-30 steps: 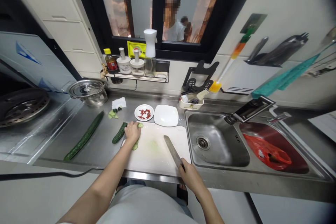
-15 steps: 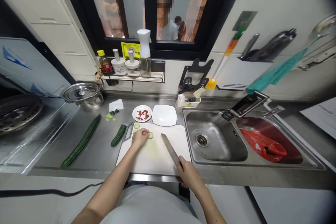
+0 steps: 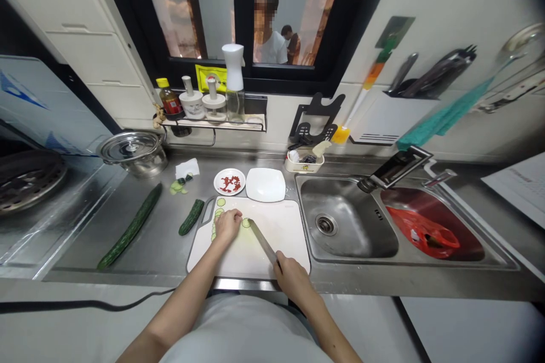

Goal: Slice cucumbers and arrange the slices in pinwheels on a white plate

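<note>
The fingers of the bare left hand look bunched together over the left half of a white, round-cornered rectangular cutting board, their tips just beside a thin, round, pale green cucumber slice with a dark green rim; whether they pinch anything cannot be told. The bare right hand has its fingers wrapped around the dark handle of a long, grey metal-bladed kitchen knife, the blade slanting up and left so that its tip reaches the slice's right edge; whether they touch is unclear. The step in hand seems to be working on this single slice with the blade; the next move would call for a steady slice, a controlled blade and fingertips clear of the edge. The slice looks flat, moist and pale-fleshed, so it would probably slide or stick easily. Left of the wrist, more round, pale green cucumber slices lie in an overlapping line along the board's left side, partly hidden by the hand. Beyond the board, on the steel counter, are a short, dark green, bumpy cucumber piece and, farther left, a long, dark green, ridged whole cucumber.
</note>
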The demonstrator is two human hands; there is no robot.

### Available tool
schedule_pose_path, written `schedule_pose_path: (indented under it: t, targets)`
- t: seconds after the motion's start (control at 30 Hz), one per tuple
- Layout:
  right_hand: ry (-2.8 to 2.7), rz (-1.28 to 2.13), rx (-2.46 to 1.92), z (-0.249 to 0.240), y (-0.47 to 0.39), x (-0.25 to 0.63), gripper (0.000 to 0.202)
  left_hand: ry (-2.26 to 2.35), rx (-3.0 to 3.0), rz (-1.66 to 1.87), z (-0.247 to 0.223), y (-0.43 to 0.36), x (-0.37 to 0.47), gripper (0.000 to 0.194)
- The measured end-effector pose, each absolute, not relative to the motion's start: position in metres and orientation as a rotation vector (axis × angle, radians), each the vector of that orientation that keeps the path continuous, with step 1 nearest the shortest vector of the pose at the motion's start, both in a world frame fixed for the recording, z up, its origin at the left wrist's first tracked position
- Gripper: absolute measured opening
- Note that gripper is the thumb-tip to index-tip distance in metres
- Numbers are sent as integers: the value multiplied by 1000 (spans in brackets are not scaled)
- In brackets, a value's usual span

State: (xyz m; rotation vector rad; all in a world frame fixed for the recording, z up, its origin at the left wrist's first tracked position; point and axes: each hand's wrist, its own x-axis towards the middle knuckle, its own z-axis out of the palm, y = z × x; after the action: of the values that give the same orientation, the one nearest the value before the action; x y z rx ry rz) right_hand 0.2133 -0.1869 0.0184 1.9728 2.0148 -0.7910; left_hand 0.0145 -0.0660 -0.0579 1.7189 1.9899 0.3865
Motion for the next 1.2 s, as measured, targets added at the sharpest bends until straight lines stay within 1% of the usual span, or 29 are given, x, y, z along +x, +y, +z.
schedule_pose_path:
  t: [0.57,0.87,1.2]
  targets:
    - [1997,-755,1930,17,-184,206,32,2024,1681,249,-53,-59,19,18]
    - [1980,-779,1889,20,-182,204,32,2019,1682,225,-50,-57,19,14]
    - [1963,-803,1832,21,-178,200,33,2016,1693,189,-49,-54,19,15]
